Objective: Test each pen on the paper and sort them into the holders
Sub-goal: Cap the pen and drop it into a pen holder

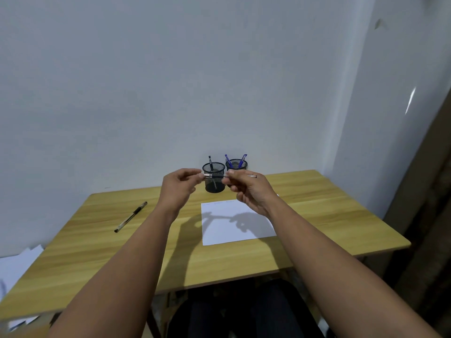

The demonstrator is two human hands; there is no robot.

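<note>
Both forearms reach forward over the wooden table (317,215), which is the landmark for all places. On the table, near its middle, lies a white sheet of paper (227,230) with faint marks at its far edge. At the far edge of the table stand two black mesh holders: the left holder (214,185) has one black pen, and the right holder (240,164) has two blue pens. Above the table, in front of the holders, the left hand (179,189) pinches one end of a black pen (217,176) and the right hand (249,190) grips its other part, holding it level. Another black pen (131,216) lies on the table's left part.
</note>
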